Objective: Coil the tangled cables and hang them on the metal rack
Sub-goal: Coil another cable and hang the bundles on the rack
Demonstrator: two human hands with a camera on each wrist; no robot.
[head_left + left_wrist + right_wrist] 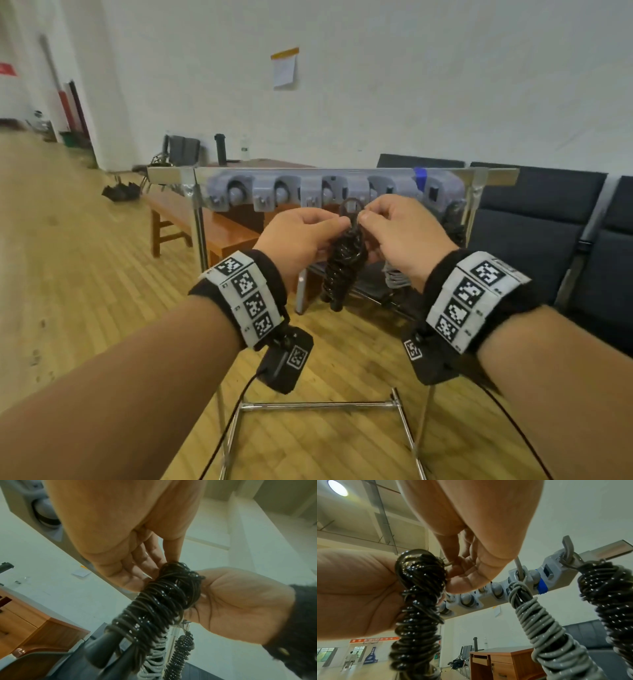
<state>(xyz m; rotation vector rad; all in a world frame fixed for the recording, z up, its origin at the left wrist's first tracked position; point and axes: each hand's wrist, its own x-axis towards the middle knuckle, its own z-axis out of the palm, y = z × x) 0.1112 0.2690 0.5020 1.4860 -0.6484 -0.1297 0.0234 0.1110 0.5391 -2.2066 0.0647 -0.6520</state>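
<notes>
A black cable, wound into a tight bundle, hangs between my hands just in front of the grey hook strip on the metal rack. My left hand pinches the top of the bundle from the left, and my right hand pinches it from the right. A small loop stands up above my fingers, close to a hook. In the left wrist view the left hand's fingers hold the black cable's head. In the right wrist view the right hand pinches the black cable near that loop.
A grey coiled cable and another black coil hang from hooks to the right. Dark chairs stand behind the rack, and a wooden desk behind it on the left. The rack's lower bars cross the wooden floor below my wrists.
</notes>
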